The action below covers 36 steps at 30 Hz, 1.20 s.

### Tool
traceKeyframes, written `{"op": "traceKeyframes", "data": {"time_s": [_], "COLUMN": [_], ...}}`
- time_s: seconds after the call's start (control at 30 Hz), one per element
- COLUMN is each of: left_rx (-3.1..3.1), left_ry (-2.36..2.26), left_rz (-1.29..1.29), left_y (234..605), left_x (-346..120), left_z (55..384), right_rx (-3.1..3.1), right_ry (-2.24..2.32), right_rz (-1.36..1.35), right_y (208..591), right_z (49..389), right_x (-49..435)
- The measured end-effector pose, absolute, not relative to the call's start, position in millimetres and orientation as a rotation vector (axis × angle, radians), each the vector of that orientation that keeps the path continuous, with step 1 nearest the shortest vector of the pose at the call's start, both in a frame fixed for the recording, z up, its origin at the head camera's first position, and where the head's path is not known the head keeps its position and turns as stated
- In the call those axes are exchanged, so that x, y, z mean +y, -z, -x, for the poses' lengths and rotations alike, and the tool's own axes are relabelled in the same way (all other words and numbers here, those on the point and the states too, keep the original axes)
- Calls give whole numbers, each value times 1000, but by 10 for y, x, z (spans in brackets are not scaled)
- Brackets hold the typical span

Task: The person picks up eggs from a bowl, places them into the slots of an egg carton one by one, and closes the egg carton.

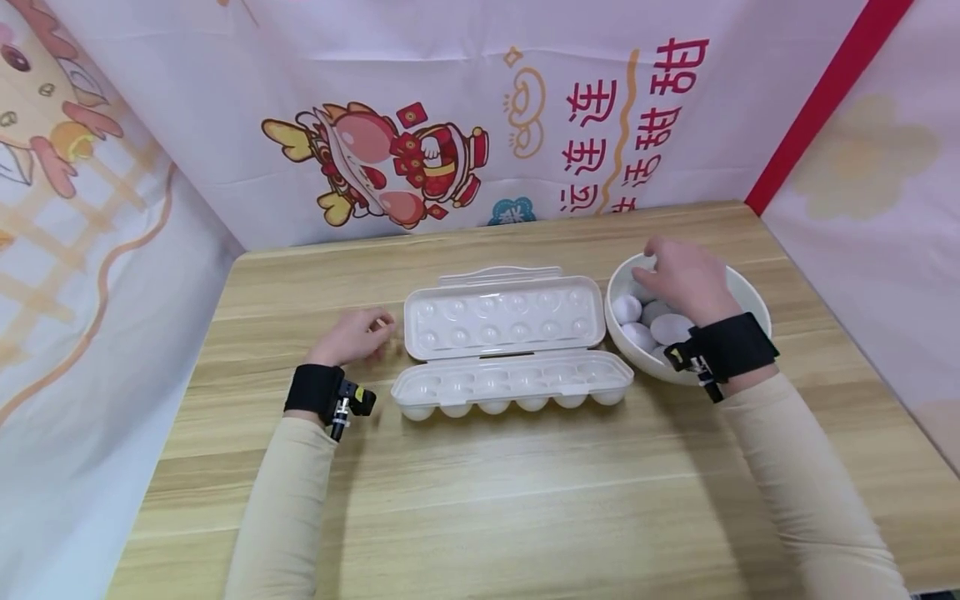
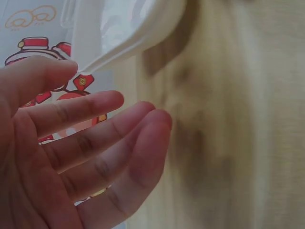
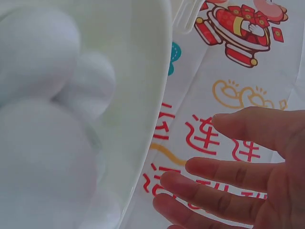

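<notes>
An egg carton (image 1: 517, 379) of clear whitish plastic lies with its lid (image 1: 504, 317) folded back at the middle of the table. No eggs show in its rounded cups. Beside its left end is my left hand (image 1: 356, 335), fingers loosely bent and holding nothing; the left wrist view shows the carton's corner (image 2: 138, 47) above the fingertips. To the right stands a white bowl (image 1: 753, 304) with several white eggs (image 1: 637, 336) in it. Over the bowl's far part hangs my right hand (image 1: 686, 279). In the right wrist view its fingers (image 3: 214, 167) are spread, with nothing between them.
The wooden table (image 1: 480, 508) reaches toward me in front of the carton. A white printed cloth (image 1: 465, 100) hangs behind its back edge, and more cloth hangs at both sides. The bowl's rim stands close to the carton's right end.
</notes>
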<state>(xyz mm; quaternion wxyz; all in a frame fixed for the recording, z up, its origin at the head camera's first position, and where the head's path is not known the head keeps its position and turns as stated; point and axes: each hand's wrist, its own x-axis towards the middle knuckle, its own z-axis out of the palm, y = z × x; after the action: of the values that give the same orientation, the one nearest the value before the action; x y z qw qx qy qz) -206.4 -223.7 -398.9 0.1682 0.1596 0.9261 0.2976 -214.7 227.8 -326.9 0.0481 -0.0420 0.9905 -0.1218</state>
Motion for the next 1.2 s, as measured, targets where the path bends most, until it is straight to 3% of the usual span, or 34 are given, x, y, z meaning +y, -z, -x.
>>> {"op": "traceKeyframes", "data": {"time_s": [0.2, 0.57, 0.77, 1.2], "left_rx": [2562, 2617, 2406, 1934], "left_ry": [-838, -858, -1068, -1540], "left_rz": [-411, -260, -87, -86], "left_y": [4068, 4129, 4147, 4336], "left_x": [-2225, -2165, -2145, -2146], "left_z": [1986, 1854, 1651, 1419], "right_rx": [2982, 2794, 2785, 2705], "right_ry": [281, 227, 155, 113], "right_rz": [120, 363, 464, 573], "right_y": [3308, 3408, 3474, 3626], "right_z": [2175, 2294, 2285, 2284], "right_x": [2465, 2754, 2865, 3104]}}
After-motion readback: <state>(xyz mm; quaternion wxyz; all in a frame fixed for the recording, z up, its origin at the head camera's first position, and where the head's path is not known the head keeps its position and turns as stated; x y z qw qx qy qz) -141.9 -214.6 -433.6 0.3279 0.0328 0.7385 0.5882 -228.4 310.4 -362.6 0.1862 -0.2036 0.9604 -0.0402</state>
